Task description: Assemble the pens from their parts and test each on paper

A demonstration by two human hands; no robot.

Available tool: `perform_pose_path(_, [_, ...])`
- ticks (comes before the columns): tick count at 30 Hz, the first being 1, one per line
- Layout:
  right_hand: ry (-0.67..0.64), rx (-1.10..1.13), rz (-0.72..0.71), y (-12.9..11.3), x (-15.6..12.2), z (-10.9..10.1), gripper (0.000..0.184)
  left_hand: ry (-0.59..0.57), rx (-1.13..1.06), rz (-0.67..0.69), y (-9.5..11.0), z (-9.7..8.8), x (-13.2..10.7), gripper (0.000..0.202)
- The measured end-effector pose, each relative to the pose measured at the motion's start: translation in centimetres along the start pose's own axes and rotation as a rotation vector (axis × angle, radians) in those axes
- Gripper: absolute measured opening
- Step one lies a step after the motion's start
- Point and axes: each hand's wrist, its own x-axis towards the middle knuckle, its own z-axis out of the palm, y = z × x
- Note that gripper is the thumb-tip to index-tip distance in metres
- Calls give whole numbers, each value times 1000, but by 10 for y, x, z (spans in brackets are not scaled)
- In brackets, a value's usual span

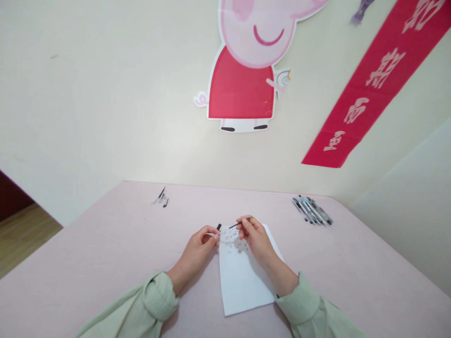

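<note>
My left hand is closed in a pinch beside the upper left edge of a white sheet of paper. At its fingertips sits a small black-ended pen part; the rest of that part is hard to make out. Over the top of the sheet, my right hand grips a thin black pen refill between thumb and fingers, its end pointing left toward the other hand. Small dark marks cover the upper part of the paper, and a shadow falls across them.
Several pens lie in a bunch at the back right of the pink table. A few small pen pieces lie at the back left. Behind the table, the wall carries a cartoon pig cutout and a red banner.
</note>
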Motion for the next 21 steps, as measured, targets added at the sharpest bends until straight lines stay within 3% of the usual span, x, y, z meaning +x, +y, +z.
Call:
perform_pose_path(2, [117,60,-14,2,4,-5,34,80,-5,28,-2,-2,1,16])
perform_pose_path(5, [183,92,-28,1,8,-10,35,91,7,86,-2,-3,0,13])
perform_pose_path(12, [163,42,-94,-6,4,-5,33,13,317,174,3,0,-9,21])
perform_pose_path(21, [165,56,-96,-7,5,-7,35,5,320,167,2,-1,-9,20])
